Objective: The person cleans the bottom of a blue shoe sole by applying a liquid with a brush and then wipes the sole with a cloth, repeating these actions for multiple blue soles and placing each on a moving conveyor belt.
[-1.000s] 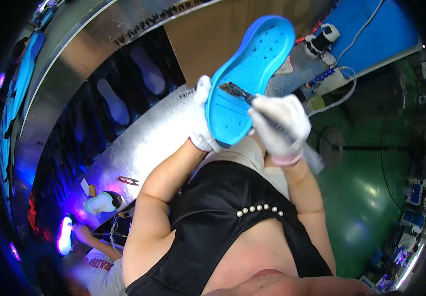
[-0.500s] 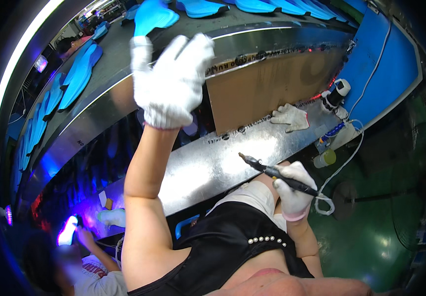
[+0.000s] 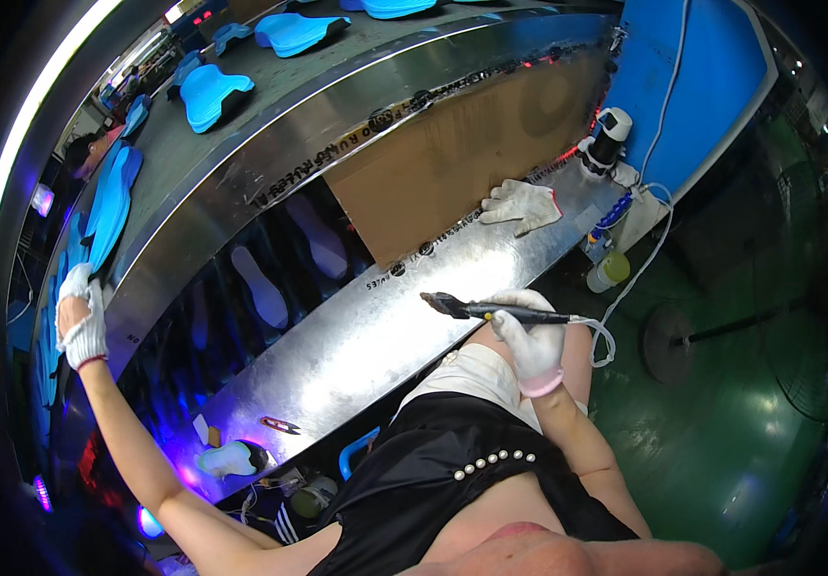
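A dark-handled brush (image 3: 491, 309) was clamped in the gloved right hand (image 3: 529, 346), held just above the near edge of the shiny steel bench (image 3: 356, 336). Its long axis ran roughly level across the view, bristle end pointing toward the person's left and away from the fist, with a white cord (image 3: 606, 336) trailing off the rear end. The right forearm rose from the lap, elbow bent, wrist cocked so the brush lay crosswise in front of the body.

The left hand (image 3: 80, 317), also in a white glove, was stretched far out to the left with the arm nearly straight, fingers loosely spread and gripping nothing, close to a row of blue shoe soles (image 3: 107, 206) on the conveyor belt (image 3: 241, 154). That hand was the nearer one to the soles; the right was well apart from them.

A spare white glove (image 3: 520, 204) lay on the bench beside a brown cardboard panel (image 3: 452, 163).
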The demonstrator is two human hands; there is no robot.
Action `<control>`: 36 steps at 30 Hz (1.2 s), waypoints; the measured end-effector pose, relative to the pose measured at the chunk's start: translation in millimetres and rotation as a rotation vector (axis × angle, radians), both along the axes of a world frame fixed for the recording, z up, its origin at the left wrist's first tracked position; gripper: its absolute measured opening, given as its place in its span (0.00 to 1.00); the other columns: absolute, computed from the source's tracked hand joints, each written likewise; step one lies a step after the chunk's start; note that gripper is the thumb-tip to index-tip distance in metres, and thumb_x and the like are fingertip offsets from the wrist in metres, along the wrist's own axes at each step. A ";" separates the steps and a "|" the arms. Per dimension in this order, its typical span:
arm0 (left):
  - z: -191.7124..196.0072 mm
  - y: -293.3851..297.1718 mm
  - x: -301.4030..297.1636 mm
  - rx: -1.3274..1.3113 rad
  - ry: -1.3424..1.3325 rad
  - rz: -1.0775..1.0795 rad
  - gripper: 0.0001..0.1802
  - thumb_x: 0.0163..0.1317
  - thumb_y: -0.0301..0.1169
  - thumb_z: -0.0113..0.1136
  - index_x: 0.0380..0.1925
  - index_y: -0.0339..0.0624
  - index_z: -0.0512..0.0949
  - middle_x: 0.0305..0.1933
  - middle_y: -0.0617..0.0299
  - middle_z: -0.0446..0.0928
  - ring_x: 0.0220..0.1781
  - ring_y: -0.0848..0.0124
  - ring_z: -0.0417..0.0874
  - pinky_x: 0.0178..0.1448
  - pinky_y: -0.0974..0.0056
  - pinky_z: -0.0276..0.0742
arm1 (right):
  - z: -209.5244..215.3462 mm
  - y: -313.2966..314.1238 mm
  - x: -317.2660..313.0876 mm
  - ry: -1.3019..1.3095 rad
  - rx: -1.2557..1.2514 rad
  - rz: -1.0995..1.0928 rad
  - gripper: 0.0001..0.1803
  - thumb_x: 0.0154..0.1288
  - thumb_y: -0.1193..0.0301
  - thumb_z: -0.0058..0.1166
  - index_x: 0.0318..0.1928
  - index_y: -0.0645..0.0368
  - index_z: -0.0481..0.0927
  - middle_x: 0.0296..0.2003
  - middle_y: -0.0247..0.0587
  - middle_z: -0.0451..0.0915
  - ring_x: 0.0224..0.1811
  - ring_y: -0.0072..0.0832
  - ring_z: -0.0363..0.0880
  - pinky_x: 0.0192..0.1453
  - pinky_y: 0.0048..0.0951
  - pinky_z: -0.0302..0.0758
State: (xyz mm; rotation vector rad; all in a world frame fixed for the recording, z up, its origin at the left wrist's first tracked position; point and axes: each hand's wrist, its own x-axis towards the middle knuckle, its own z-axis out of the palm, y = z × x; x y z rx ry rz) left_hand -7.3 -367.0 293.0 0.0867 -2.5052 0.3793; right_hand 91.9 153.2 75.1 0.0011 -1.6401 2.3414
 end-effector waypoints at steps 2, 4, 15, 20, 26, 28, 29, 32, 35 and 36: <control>-30.0 43.9 -9.5 0.292 0.231 -0.400 0.13 0.64 0.25 0.55 0.47 0.36 0.79 0.52 0.52 0.79 0.54 0.58 0.80 0.60 0.61 0.72 | -5.2 6.0 -3.5 -0.016 -0.013 -0.019 0.11 0.64 0.79 0.56 0.45 0.70 0.76 0.34 0.42 0.82 0.32 0.18 0.78 0.35 0.16 0.76; -50.1 120.3 3.6 0.053 0.313 -0.514 0.14 0.64 0.21 0.52 0.48 0.34 0.79 0.54 0.53 0.76 0.53 0.62 0.79 0.59 0.61 0.74 | -12.3 12.6 -6.0 -0.045 -0.011 -0.158 0.11 0.64 0.79 0.56 0.46 0.70 0.76 0.34 0.41 0.81 0.28 0.16 0.77 0.30 0.15 0.75; -289.0 319.9 63.0 0.652 -0.128 -1.419 0.17 0.46 0.18 0.59 0.40 0.36 0.80 0.49 0.48 0.78 0.51 0.48 0.80 0.58 0.50 0.75 | -49.6 52.0 -10.3 -0.147 -0.143 -0.427 0.09 0.63 0.75 0.57 0.43 0.65 0.79 0.27 0.32 0.78 0.22 0.13 0.72 0.24 0.15 0.67; -351.0 329.3 75.6 1.066 -0.419 -1.159 0.21 0.48 0.28 0.69 0.44 0.38 0.77 0.65 0.44 0.62 0.67 0.52 0.65 0.67 0.55 0.63 | -68.8 42.1 -27.5 -0.295 0.028 -0.303 0.07 0.60 0.73 0.59 0.37 0.64 0.81 0.24 0.30 0.76 0.21 0.15 0.69 0.22 0.18 0.66; -333.5 350.8 28.0 2.536 -1.109 -0.412 0.39 0.60 0.61 0.43 0.63 0.45 0.65 0.64 0.48 0.66 0.65 0.53 0.67 0.67 0.52 0.64 | -104.4 19.8 -100.6 -0.560 1.036 -0.429 0.30 0.46 0.48 0.61 0.21 0.69 0.80 0.18 0.60 0.76 0.23 0.47 0.80 0.30 0.40 0.73; -366.0 360.0 8.8 3.243 -1.534 -0.623 0.48 0.60 0.72 0.31 0.67 0.46 0.62 0.63 0.50 0.68 0.64 0.53 0.68 0.66 0.51 0.65 | -111.3 5.3 -110.1 -0.512 1.098 -0.417 0.28 0.47 0.48 0.59 0.21 0.66 0.82 0.22 0.61 0.77 0.27 0.52 0.80 0.34 0.44 0.76; -401.5 359.3 5.1 3.241 -1.831 -1.175 0.50 0.59 0.74 0.27 0.66 0.47 0.62 0.62 0.49 0.69 0.63 0.53 0.69 0.66 0.51 0.66 | -100.2 -5.0 -106.1 -0.481 1.160 -0.383 0.27 0.47 0.49 0.59 0.21 0.66 0.82 0.22 0.60 0.78 0.26 0.52 0.80 0.34 0.44 0.76; -358.8 384.0 17.0 3.136 -1.336 -0.360 0.48 0.60 0.73 0.29 0.64 0.46 0.65 0.59 0.49 0.72 0.58 0.53 0.75 0.63 0.51 0.69 | -90.3 -9.6 -76.5 -0.333 1.188 -0.221 0.17 0.55 0.55 0.57 0.33 0.56 0.83 0.30 0.52 0.82 0.34 0.47 0.82 0.41 0.41 0.78; -356.6 381.9 19.7 3.156 -1.202 -0.335 0.44 0.64 0.68 0.31 0.64 0.43 0.65 0.58 0.48 0.73 0.56 0.51 0.76 0.64 0.50 0.70 | -38.8 -10.3 -23.6 -0.291 1.202 0.024 0.13 0.57 0.58 0.57 0.36 0.52 0.81 0.31 0.47 0.83 0.37 0.43 0.82 0.42 0.39 0.77; -350.4 383.0 21.8 3.178 -1.201 -0.403 0.43 0.65 0.67 0.32 0.64 0.42 0.64 0.58 0.48 0.73 0.57 0.51 0.75 0.65 0.49 0.69 | -22.2 -4.6 -14.5 -0.268 1.212 0.073 0.12 0.57 0.58 0.58 0.35 0.51 0.81 0.29 0.45 0.82 0.35 0.41 0.82 0.42 0.39 0.77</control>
